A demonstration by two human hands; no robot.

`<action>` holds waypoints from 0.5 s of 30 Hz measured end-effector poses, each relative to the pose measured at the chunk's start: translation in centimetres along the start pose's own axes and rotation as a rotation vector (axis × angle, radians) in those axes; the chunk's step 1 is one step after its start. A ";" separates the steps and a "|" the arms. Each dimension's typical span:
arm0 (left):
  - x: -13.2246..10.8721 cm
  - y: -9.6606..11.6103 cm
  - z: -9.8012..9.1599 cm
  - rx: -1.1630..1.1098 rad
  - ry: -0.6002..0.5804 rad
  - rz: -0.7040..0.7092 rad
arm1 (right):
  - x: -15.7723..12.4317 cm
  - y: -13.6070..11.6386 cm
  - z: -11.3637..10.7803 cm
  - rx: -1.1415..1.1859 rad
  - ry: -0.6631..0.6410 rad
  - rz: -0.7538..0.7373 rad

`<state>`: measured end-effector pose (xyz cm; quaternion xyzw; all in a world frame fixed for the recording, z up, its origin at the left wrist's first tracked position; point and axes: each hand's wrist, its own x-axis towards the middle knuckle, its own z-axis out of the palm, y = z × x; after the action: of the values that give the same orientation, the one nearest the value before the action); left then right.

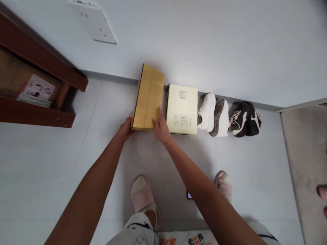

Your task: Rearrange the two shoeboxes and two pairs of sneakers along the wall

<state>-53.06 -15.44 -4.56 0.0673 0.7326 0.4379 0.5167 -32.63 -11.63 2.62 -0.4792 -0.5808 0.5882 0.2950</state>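
Observation:
Between my two hands is a tan cardboard box (150, 95), slightly tilted, its far end close to the wall. My left hand (125, 128) grips its near left corner, fingers partly hidden behind the side. On the near right edge lies my right hand (160, 126), with thumb and forefinger against the box. Just to the right sits a cream box (182, 109) with printed labels on top; a narrow gap separates the two boxes.
White sneakers (209, 110) and black sneakers (240, 119) line the wall right of the cream box. A brown wooden frame (43, 112) stands at left. A wall socket (95, 23) is above. A phone (189, 195) lies partly under my right arm, near my pink slippers (143, 197).

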 end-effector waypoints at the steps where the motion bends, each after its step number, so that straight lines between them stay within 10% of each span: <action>1: 0.1 0.0 -0.4 -0.021 0.042 -0.015 | -0.2 0.3 -0.1 -0.023 0.016 -0.007; 8: -1.7 1.4 -3.8 -0.267 0.047 0.134 | -0.3 2.3 1.1 -0.043 0.064 0.161; 15: -3.2 2.3 -3.1 -0.319 0.189 0.272 | 1.2 3.6 2.4 0.059 -0.053 0.141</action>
<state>-54.96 -17.54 -0.43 0.0414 0.6834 0.6181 0.3861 -34.45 -12.07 -1.41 -0.4942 -0.5359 0.6367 0.2514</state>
